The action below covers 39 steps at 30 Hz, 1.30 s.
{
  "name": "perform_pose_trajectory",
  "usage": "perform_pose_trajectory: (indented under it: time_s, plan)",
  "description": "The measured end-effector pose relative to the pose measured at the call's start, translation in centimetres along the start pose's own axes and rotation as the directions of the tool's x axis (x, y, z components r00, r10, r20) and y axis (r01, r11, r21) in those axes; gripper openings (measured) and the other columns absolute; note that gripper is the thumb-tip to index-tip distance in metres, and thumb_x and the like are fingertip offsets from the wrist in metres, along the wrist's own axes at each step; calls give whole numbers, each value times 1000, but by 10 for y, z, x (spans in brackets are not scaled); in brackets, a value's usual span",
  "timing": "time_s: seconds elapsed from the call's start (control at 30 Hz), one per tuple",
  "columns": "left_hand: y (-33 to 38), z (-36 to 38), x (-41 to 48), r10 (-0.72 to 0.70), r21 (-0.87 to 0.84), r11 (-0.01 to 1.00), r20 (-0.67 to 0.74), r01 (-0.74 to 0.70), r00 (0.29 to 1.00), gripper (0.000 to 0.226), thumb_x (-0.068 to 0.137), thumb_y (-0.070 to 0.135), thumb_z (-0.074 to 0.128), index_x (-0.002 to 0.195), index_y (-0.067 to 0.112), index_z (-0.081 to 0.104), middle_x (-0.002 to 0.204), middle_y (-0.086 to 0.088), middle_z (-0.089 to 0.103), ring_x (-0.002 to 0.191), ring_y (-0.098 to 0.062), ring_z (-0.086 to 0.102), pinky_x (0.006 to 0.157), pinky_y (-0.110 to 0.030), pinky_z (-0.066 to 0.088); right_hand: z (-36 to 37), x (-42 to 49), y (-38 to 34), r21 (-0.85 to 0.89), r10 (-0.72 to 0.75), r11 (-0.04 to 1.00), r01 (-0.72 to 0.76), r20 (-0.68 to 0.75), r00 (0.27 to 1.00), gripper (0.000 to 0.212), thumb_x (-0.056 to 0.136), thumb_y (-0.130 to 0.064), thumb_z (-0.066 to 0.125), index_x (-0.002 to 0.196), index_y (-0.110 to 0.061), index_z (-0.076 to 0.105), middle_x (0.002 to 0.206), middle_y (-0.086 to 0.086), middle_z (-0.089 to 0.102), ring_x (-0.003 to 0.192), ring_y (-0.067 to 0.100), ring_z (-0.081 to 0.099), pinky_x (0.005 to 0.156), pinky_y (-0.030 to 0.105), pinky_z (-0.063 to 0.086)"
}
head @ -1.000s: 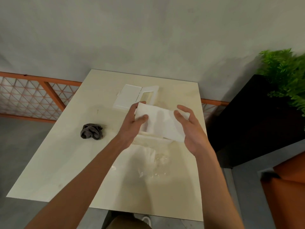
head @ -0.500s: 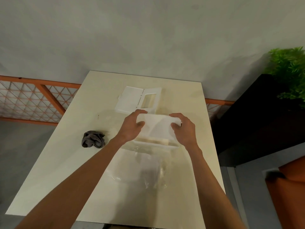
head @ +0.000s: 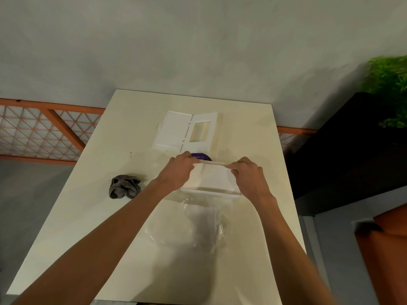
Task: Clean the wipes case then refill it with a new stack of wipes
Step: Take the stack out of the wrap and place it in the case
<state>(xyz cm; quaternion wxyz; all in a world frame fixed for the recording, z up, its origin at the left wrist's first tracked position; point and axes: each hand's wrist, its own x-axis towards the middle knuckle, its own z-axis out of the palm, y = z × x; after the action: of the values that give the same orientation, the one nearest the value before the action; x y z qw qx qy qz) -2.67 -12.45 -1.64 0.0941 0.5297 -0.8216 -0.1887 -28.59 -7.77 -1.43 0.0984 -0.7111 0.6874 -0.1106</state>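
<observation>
Room: I saw cream tabletop [head: 83,208] free left of left hand [head: 178,172].
Case: white plastic tray [head: 211,192] held white stack of wipes [head: 211,177].
Grip: left and right hand [head: 248,176] pinched its far edge.

Tabletop [head: 88,216] was seen smooth & glossy, cream-toned. White matt plastic was shown on wipes case lid [head: 174,130]; wipes stack [head: 211,178] was seen soft, matt; wrapper [head: 202,227], clear crinkled shiny film. Rag [head: 124,187] was noted as grey cloth.
</observation>
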Motion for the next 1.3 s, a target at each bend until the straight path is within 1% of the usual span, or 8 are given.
perform_pose_trajectory:
  time_s: [0.17, 0.27, 0.43, 0.53, 0.73, 0.97, 1.13, 1.3]
  plan:
    - [4, 9, 0, 117, 255, 962, -52, -100, 992, 51, 99, 4, 61, 144, 28, 59, 126, 0, 62, 112, -24, 56, 89, -35, 40, 13, 1, -2, -167, -27, 986, 23, -25, 999, 42, 99, -2, 64, 130, -28, 74, 110, 0, 64, 89, 27, 63, 77, 37, 31]
    - [2, 15, 1, 114, 285, 954, -67, -90, 991, 60, 89, -2, 69, 141, 27, 60, 122, -1, 64, 110, -25, 56, 86, -35, 43, 17, -3, -3, -276, -66, 960, 46, -62, 996, 48, 90, -3, 74, 129, -30, 67, 101, -3, 70, 95, 27, 60, 77, 39, 36]
    - [1, 16, 0, 80, 252, 967, -152, -40, 985, 55, 84, 0, 74, 134, 20, 63, 121, -4, 60, 107, -27, 58, 86, -37, 51, 15, -10, 0, -308, -106, 950, 49, -171, 979, 54, 76, 4, 76, 121, -26, 69, 115, -1, 69, 105, 31, 56, 80, 40, 42]
    - [3, 15, -5, 42, 320, 947, -165, 14, 985, 49, 79, 0, 75, 123, 19, 69, 112, -1, 66, 108, -26, 56, 83, -35, 50, 11, -10, 3, -369, -44, 929, 17, -65, 997, 44, 81, -5, 74, 118, -28, 71, 109, -2, 72, 109, 30, 53, 85, 40, 41]
    - [8, 16, -6, -46, 406, 913, -3, 43, 999, 43, 89, 9, 68, 130, 22, 62, 127, 5, 68, 124, -25, 49, 92, -35, 45, 11, -12, 4, -351, -2, 936, 25, 65, 998, 41, 95, -13, 60, 132, -31, 68, 129, -5, 71, 123, 29, 48, 94, 42, 39]
    - [44, 2, -55, -133, 36, 989, -217, 144, 967, 27, 101, 31, 63, 127, 25, 65, 119, 6, 71, 113, -23, 56, 89, -37, 49, -9, -65, -21, 117, 138, 986, -116, -202, 970, 22, 98, -18, 66, 116, -30, 68, 108, -5, 71, 100, 24, 60, 82, 41, 53]
    - [85, 15, -122, -262, -289, 939, -258, 185, 930, 29, 97, 62, 60, 109, 36, 60, 97, 20, 65, 96, -7, 58, 77, -31, 51, -3, -123, -31, 476, 215, 874, -99, -195, 957, 19, 97, -16, 69, 96, -34, 63, 87, -13, 67, 75, 7, 66, 69, 25, 54]
    - [116, 49, -159, -299, -327, 920, -226, 216, 927, 56, 86, 79, 59, 117, 34, 51, 104, 19, 60, 96, -5, 57, 77, -29, 53, 26, -161, -36, 649, 235, 754, -103, -119, 965, 16, 95, -15, 74, 92, -30, 69, 82, -15, 72, 78, 10, 71, 71, 26, 57]
